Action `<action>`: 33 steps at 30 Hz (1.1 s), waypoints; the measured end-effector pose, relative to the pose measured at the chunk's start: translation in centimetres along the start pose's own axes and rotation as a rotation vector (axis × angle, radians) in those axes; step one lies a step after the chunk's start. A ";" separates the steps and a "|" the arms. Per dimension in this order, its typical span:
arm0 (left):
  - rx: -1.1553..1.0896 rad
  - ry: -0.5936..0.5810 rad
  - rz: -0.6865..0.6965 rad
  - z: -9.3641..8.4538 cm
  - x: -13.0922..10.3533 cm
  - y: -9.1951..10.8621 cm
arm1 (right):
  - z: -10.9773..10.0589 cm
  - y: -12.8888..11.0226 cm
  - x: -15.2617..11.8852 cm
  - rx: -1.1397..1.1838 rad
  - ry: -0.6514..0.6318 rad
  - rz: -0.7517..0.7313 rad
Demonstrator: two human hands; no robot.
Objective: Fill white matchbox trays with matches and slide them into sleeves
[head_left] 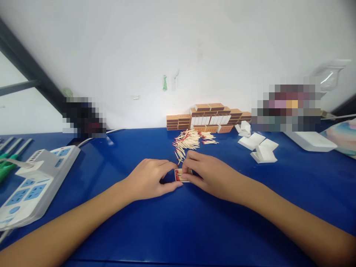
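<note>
A small white matchbox tray [175,175] lies on the blue table, with red-headed matches [178,175] inside it. My left hand [151,178] grips the tray's left end between thumb and fingers. Over the tray's right part is my right hand [205,172], its fingers bent and pinched down at the matches; whether a match is between the fingertips is hidden. Just beyond the hands spreads a loose pile of matches [187,141], with a smaller group [208,137] to its right.
Brown matchboxes [211,107] are stacked against the wall. Several empty white trays [264,152] lie at the right, near a white box [311,141]. A white power strip [50,181] and green-handled tools [8,163] are at the left.
</note>
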State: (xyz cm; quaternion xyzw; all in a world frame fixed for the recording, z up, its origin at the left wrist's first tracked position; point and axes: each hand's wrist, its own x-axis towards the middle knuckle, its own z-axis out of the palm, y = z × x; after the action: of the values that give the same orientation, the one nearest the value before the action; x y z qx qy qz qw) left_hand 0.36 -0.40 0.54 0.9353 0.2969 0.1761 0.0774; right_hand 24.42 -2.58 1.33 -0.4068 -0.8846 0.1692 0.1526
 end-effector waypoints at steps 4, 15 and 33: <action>0.002 -0.003 0.002 0.0 0.0 0.0 | 0.1 0.1 0.1 -0.014 0.000 -0.001; 0.022 0.013 -0.017 -0.1 0.0 0.1 | -1.5 1.4 0.2 0.077 0.053 -0.012; 0.010 -0.011 -0.017 0.1 0.0 0.0 | -0.4 0.7 0.3 0.141 0.032 0.054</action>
State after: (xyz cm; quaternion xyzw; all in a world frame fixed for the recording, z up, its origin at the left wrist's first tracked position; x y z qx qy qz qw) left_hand 0.39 -0.45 0.45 0.9342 0.3052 0.1687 0.0759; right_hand 24.84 -1.88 1.46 -0.4215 -0.8567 0.2285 0.1903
